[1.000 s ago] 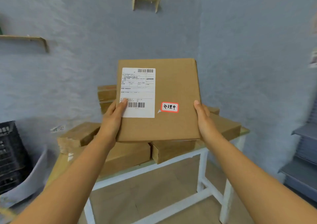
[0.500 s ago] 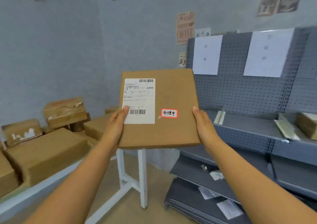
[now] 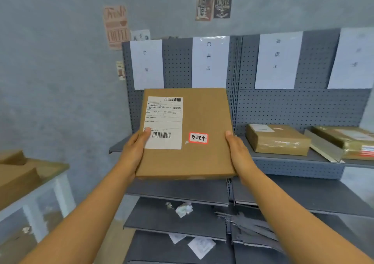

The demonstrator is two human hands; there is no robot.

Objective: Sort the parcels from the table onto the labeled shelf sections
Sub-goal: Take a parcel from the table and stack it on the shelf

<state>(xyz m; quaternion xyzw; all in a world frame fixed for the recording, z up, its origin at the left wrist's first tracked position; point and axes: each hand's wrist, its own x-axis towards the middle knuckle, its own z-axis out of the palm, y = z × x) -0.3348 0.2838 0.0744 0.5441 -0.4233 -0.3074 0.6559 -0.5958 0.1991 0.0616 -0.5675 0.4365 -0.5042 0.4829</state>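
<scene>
Flat parcel [image 3: 188, 134] gripped between left hand [image 3: 134, 152] and right hand [image 3: 237, 154], thumbs on top.
Held before grey shelf [image 3: 283, 158], fingers curled underneath, hidden.

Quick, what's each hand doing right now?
Left hand: grips the flat parcel by its left edge.
Right hand: grips the same parcel by its right edge.

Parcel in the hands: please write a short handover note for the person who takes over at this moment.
Left hand and right hand grip the flat parcel by its side edges, in front of the shelf.
Its red-bordered sticker reads 处理中, matching the third sign.
Done: one taped parcel lies under that sign, another further right.
Left: place the held parcel there; more parcels wait on the table.
</scene>
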